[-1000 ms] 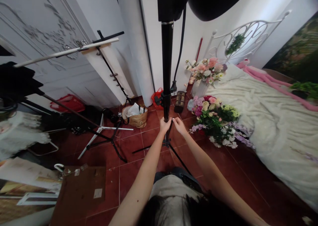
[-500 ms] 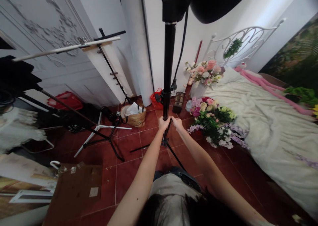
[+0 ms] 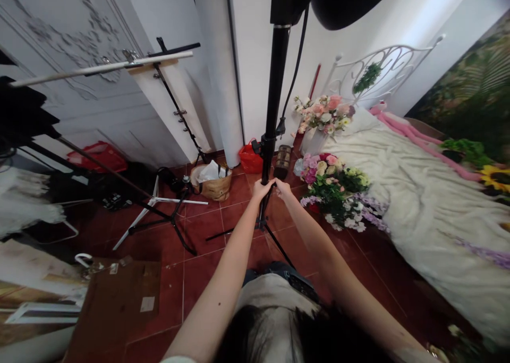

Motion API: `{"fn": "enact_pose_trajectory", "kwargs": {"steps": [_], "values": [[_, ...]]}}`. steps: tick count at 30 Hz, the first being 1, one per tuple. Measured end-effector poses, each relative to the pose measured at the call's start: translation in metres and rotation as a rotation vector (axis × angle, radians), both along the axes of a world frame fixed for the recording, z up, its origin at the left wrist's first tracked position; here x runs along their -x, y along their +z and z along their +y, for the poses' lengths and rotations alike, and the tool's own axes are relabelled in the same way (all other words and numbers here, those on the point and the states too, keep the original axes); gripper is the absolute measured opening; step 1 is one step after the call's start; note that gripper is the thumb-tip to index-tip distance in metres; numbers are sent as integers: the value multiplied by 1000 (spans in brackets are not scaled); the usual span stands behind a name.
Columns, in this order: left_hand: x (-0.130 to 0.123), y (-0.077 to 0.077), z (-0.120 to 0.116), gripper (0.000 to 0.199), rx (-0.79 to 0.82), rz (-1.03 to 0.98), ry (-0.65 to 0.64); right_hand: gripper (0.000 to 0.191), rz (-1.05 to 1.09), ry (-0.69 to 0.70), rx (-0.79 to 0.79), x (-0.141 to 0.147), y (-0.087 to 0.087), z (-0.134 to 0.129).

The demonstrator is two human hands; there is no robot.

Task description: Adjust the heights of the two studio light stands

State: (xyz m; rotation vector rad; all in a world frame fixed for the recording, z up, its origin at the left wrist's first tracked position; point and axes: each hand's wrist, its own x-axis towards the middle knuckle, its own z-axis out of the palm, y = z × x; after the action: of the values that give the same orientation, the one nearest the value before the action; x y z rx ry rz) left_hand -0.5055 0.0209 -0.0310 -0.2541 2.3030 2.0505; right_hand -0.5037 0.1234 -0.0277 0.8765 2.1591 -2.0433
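Observation:
Before me stands a black light stand (image 3: 277, 76) with a dark lamp head (image 3: 350, 1) on top. Its tripod legs (image 3: 280, 246) are spread on the floor. My left hand (image 3: 262, 189) is closed round the lower part of the pole. On the pole's right side, my right hand (image 3: 282, 188) is closed at the same height, by a small dark part mostly hidden by the fingers. A clamp knob (image 3: 257, 147) sticks out above my hands. Beside the pole hangs a black cable (image 3: 297, 65) with a plug (image 3: 281, 126).
On the right are flower bunches (image 3: 338, 187) and a bed with a pale cover (image 3: 418, 225). To the left stand other tripods (image 3: 173, 219), a wicker basket (image 3: 217, 186) and a cardboard box (image 3: 119, 294). Behind the pole are a red bag (image 3: 250, 160) and a small chest (image 3: 282, 160).
The pole's upper part has shifted right and leans slightly more. Both hands stay closed at the pole, and the whole view has turned a little.

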Motion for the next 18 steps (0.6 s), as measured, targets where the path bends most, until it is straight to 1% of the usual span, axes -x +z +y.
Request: {"fn": "enact_pose_trajectory", "kwargs": {"steps": [3,5,6,8,11,14,16,18], "values": [[1,0,-2,24,23,14,-41,31,64,17,49,-24,2,2],[2,1,-4,20,45,27,-49,33,119,45,83,-54,-4,7],[3,1,-4,18,57,27,-47,34,132,58,100,-74,-9,10],[3,2,-5,18,85,8,-38,35,118,70,134,-120,-26,17],[5,0,-7,20,107,-30,-22,35,5,37,267,-199,-61,27],[7,-4,-7,21,129,-21,-15,36,-84,-119,325,-282,-94,32],[8,-4,-7,21,147,-2,-16,37,-115,-202,349,-334,-108,33],[9,-3,-6,22,151,18,-21,38,-150,-267,338,-379,-113,34]]}}
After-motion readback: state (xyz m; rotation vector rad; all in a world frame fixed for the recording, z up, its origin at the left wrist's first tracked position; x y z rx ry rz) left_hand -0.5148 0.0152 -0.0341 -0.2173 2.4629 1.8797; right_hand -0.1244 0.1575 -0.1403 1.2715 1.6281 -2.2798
